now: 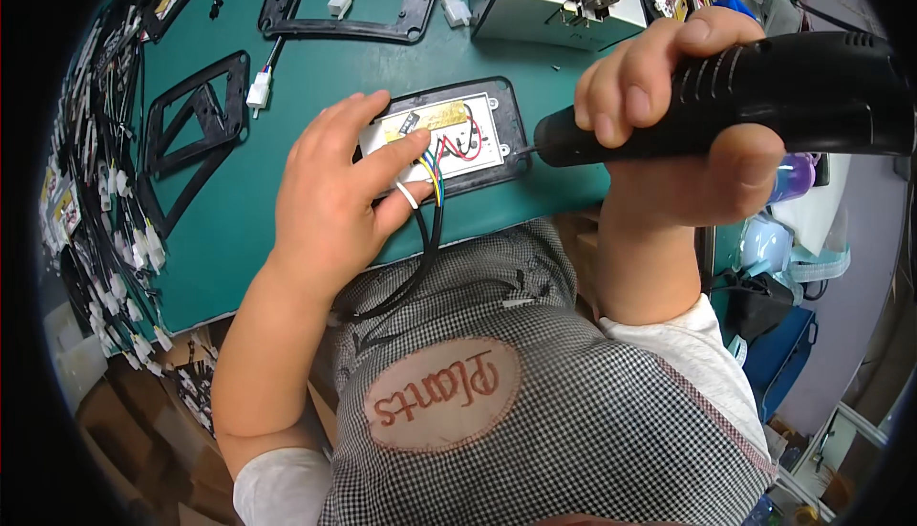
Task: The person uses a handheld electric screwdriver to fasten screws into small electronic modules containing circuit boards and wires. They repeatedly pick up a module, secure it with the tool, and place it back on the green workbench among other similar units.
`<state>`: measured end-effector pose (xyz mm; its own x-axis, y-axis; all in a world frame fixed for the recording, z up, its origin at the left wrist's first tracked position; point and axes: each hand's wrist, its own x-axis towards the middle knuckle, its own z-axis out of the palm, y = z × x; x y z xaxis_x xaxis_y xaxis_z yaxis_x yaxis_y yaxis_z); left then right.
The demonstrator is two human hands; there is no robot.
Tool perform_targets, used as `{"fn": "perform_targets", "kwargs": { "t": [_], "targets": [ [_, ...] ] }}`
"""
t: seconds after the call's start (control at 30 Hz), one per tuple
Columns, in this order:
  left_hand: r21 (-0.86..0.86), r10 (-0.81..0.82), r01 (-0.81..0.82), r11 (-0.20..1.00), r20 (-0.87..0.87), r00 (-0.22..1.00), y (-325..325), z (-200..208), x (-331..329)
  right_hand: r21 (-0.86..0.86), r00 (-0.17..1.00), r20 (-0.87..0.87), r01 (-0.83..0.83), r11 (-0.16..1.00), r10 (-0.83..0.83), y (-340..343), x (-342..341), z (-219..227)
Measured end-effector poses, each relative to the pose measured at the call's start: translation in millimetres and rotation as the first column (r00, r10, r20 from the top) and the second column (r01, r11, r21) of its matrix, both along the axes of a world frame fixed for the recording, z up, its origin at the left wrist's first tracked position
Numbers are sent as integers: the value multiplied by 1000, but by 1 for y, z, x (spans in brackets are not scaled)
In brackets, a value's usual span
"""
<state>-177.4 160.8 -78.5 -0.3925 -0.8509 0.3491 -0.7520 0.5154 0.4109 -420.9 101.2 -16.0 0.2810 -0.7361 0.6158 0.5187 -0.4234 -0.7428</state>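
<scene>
My right hand (659, 106) is wrapped round a black electric screwdriver (764, 91), held level with its bit pointing left. The bit meets the right end of a white circuit board (487, 134), near a corner. That board sits in a black plastic frame (516, 110) lying on the table. My left hand (334, 177) grips the frame's left end, fingers over the far edge and thumb across the board. Yellow tape and thin coloured wires show on the board, and a black cable (425, 258) runs from it towards my apron.
Bundles of black cables with white connectors (119, 287) crowd the left edge of the green table (229, 258). Other black frames (263, 15) lie at the back and left. A metal box (516, 10) stands at the back right. A purple-capped container (793, 177) is at the right.
</scene>
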Motion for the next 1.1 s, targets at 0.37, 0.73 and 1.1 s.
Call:
{"fn": "perform_targets", "kwargs": {
  "t": [0.37,0.73,1.1],
  "targets": [
    [21,-2,2,1000,-7,1000,0,3,2,39,983,-135,127,991,-121,9,18,-13],
    [35,0,1,999,-10,1000,1,2,3,49,988,35,146,988,-148,-10,-8,0],
    [24,-19,19,1000,-33,999,-1,4,-3,10,934,148,327,945,-325,-73,-50,39]
  ]
}}
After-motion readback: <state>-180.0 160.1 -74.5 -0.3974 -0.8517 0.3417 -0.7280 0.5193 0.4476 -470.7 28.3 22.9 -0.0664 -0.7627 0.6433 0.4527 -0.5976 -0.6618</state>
